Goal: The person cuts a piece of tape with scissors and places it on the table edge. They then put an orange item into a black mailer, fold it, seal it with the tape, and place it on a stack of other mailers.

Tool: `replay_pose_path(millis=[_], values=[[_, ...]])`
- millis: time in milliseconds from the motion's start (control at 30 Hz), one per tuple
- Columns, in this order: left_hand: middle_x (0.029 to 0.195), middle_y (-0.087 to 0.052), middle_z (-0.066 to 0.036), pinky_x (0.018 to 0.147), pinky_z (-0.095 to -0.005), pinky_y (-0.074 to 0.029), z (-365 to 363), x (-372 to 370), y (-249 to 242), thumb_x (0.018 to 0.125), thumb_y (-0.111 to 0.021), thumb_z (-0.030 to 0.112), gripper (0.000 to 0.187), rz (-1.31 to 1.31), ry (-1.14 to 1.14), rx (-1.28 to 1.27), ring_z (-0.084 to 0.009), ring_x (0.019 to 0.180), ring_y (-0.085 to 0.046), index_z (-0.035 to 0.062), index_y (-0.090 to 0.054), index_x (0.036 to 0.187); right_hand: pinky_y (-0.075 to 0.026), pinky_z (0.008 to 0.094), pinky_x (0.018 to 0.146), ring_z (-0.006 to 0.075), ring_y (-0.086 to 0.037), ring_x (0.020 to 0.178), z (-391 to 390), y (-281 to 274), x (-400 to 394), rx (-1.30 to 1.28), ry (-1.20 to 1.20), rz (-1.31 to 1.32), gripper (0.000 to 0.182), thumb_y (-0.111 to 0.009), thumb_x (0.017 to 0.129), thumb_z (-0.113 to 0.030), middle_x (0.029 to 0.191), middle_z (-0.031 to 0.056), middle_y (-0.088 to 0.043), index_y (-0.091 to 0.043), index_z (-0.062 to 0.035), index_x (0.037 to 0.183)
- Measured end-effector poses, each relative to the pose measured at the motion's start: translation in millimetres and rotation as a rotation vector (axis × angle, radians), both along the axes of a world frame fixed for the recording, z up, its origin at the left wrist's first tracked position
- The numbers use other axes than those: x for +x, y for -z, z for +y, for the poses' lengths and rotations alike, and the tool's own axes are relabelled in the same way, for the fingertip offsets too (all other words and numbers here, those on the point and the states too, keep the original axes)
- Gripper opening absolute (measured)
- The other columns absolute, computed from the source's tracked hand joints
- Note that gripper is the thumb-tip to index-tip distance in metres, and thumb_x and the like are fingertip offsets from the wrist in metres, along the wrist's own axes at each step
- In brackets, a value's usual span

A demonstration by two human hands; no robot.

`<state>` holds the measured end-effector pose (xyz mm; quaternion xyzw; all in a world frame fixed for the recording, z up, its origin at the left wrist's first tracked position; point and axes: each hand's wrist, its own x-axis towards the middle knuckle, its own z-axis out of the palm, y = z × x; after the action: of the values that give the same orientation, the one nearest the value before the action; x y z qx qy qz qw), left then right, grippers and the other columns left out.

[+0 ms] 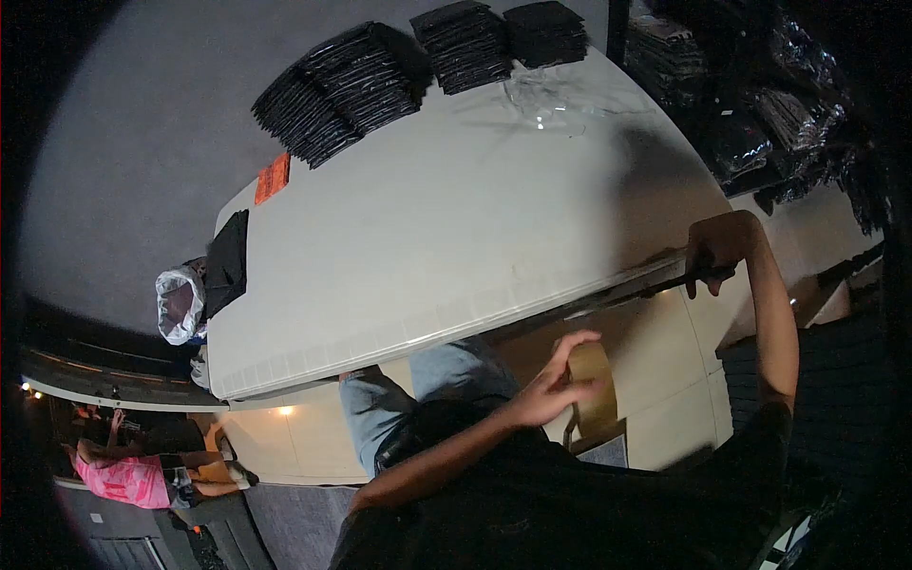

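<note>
My left hand (551,389) is in front of my body, below the near edge of the white table (456,228). Its fingers and thumb are around what looks like a roll of tan tape (596,380), with a small metal part below it. My right hand (719,249) is bent down at the table's right corner. Its fingers are curled round something dark and narrow by the table's edge, too shadowed to name.
Stacks of black plastic-wrapped packets (342,90) line the far edge, beside clear plastic wrap (546,100). An orange packet (273,178) and a black folded piece (228,261) lie at the left, near a lined bin (179,304). A person in pink (123,480) is further off.
</note>
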<state>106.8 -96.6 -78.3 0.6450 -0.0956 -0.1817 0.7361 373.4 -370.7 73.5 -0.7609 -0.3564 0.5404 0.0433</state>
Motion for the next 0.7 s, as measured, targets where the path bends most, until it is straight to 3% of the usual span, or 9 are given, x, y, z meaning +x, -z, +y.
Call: replay_pose_path(millis=[67, 167, 233, 367, 467, 533, 567, 633, 700], values=[[0.140, -0.042, -0.008, 0.111, -0.0379, -0.037, 8, -18, -8, 0.097, -0.072, 0.014, 0.075, -0.110, 0.078, 0.014, -0.0204, 0.133, -0.043, 0.0139, -0.026, 0.157, -0.047, 0.0267, 0.050, 0.0057, -0.060, 0.055, 0, -6, 2, 0.006, -0.052, -0.038, 0.037, -0.085, 0.073, -0.004, 0.070, -0.0006, -0.073, -0.082, -0.0138, 0.108], [0.142, -0.040, -0.007, 0.112, -0.0360, -0.034, 21, -40, -27, 0.095, -0.073, 0.012, 0.077, -0.033, 0.105, 0.001, -0.0198, 0.134, -0.041, 0.0139, -0.027, 0.157, -0.050, 0.0312, 0.052, 0.0086, -0.063, 0.060, -2, -13, 8, 0.090, -0.107, -0.253, 0.032, -0.087, 0.070, -0.003, 0.071, -0.0026, -0.075, -0.083, -0.0162, 0.098], [0.143, -0.039, -0.008, 0.114, -0.0369, -0.032, 30, -53, -35, 0.093, -0.075, 0.011, 0.076, -0.038, 0.052, 0.029, -0.0213, 0.137, -0.039, 0.0134, -0.031, 0.155, -0.052, 0.0352, 0.058, 0.0121, -0.066, 0.062, 23, -25, 0, 0.214, 0.236, -0.322, 0.028, -0.086, 0.070, -0.010, 0.073, -0.0010, -0.075, -0.082, -0.0137, 0.098], [0.147, -0.036, -0.015, 0.120, -0.0464, -0.028, 48, -59, -51, 0.090, -0.080, 0.031, 0.077, -0.214, -0.118, 0.238, -0.0336, 0.144, -0.035, 0.0116, -0.038, 0.152, -0.054, 0.0370, 0.066, 0.0154, -0.068, 0.066, 74, 3, 19, 0.316, 0.214, -0.458, 0.028, -0.082, 0.074, -0.013, 0.071, 0.0011, -0.073, -0.079, -0.0103, 0.102], [0.147, -0.036, -0.016, 0.120, -0.0467, -0.029, 63, -68, -61, 0.091, -0.079, 0.030, 0.074, -0.211, -0.244, 0.265, -0.0344, 0.145, -0.034, 0.0119, -0.040, 0.151, -0.054, 0.0360, 0.078, 0.0204, -0.071, 0.083, 106, 43, 50, 0.397, 0.001, -0.736, 0.033, -0.080, 0.077, -0.012, 0.086, 0.0075, -0.073, -0.076, -0.0068, 0.110], [0.147, -0.037, -0.016, 0.121, -0.0477, -0.029, 73, -73, -69, 0.090, -0.080, 0.030, 0.075, -0.235, -0.299, 0.296, -0.0348, 0.146, -0.033, 0.0116, -0.040, 0.150, -0.053, 0.0389, 0.088, 0.0311, -0.069, 0.095, 118, 63, 66, 0.711, 0.103, -0.859, 0.034, -0.082, 0.082, -0.021, 0.104, 0.0150, -0.071, -0.071, -0.0029, 0.109], [0.147, -0.037, -0.016, 0.120, -0.0460, -0.028, 76, -76, -73, 0.088, -0.081, 0.024, 0.075, -0.229, -0.320, 0.299, -0.0330, 0.146, -0.033, 0.0120, -0.039, 0.150, -0.053, 0.0389, 0.088, 0.0311, -0.069, 0.095, 126, 67, 64, 0.717, 0.083, -0.855, 0.034, -0.082, 0.082, -0.021, 0.104, 0.0150, -0.071, -0.071, -0.0029, 0.109], [0.148, -0.037, -0.015, 0.120, -0.0443, -0.026, 83, -78, -79, 0.087, -0.081, 0.019, 0.075, -0.232, -0.358, 0.300, -0.0312, 0.145, -0.033, 0.0124, -0.039, 0.149, -0.053, 0.0400, 0.090, 0.0302, -0.069, 0.099, 150, 53, 20, 0.953, 0.143, -1.177, 0.036, -0.079, 0.087, -0.020, 0.109, 0.0151, -0.071, -0.069, -0.0017, 0.116], [0.148, -0.037, -0.016, 0.120, -0.0455, -0.027, 89, -83, -83, 0.086, -0.082, 0.022, 0.075, -0.230, -0.371, 0.311, -0.0330, 0.145, -0.033, 0.0111, -0.040, 0.148, -0.055, 0.0396, 0.087, 0.0285, -0.070, 0.100, 180, 47, -29, 1.240, 0.020, -0.920, 0.031, -0.074, 0.092, -0.017, 0.113, 0.0160, -0.072, -0.070, -0.0014, 0.119]])
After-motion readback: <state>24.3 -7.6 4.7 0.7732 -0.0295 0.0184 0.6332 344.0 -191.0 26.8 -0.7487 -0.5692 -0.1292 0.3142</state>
